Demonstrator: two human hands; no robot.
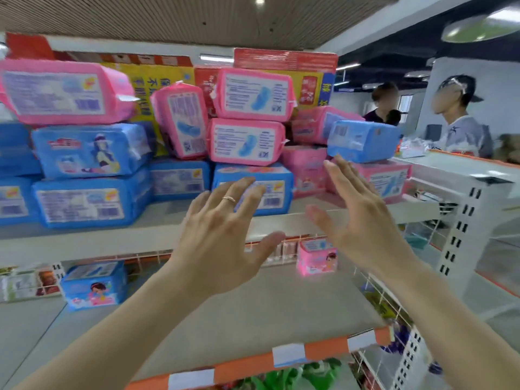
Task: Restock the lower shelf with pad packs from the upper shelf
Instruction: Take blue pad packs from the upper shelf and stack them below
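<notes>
Pink and blue glossy pad packs (246,142) stacked; left hand (222,235), right hand (363,220) both spread empty.

pink, blue pad packs (246,142), heaped, upper shelf (112,237)

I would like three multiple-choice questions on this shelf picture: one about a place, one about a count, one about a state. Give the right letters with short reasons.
1. On the lower shelf, where is the blue pack relative to the pink pack?
A) on top of it
B) to its left
C) to its right

2. How many packs show there?
A) none
B) five
C) two

3. The left hand and right hand are:
A) both open and empty
B) both gripping packs
C) left gripping, right open

Answers: 1 B, blue stands at the left, pink at the right rear. 2 C, only those two show. 3 A, the straight, spread fingers hold nothing.
</notes>
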